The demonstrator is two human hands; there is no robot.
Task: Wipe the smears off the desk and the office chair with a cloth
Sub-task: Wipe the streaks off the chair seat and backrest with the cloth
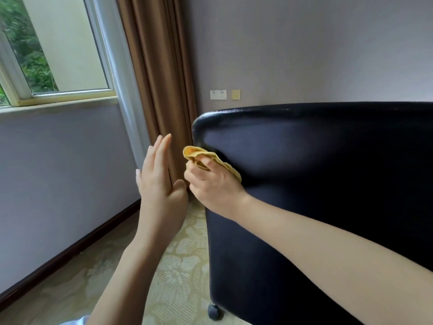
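While the right hand [214, 186] grips the yellow cloth [194, 153] against the office chair [316, 160] back's ten o'clock corner and the left hand [157, 177] hovers flat-fingered at nine o'clock, chair-wiping seems underway, with the table out of view.

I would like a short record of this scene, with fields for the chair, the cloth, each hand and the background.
chair: dark, glossy, seen from behind; one caster shows below
cloth: yellow, bunched, pressed on the chair's back near its left edge
right hand: grips the cloth
left hand: fingers straight, raised in the air, apart from the chair
background: window, brown curtain, wall sockets, patterned carpet
desk: not in view
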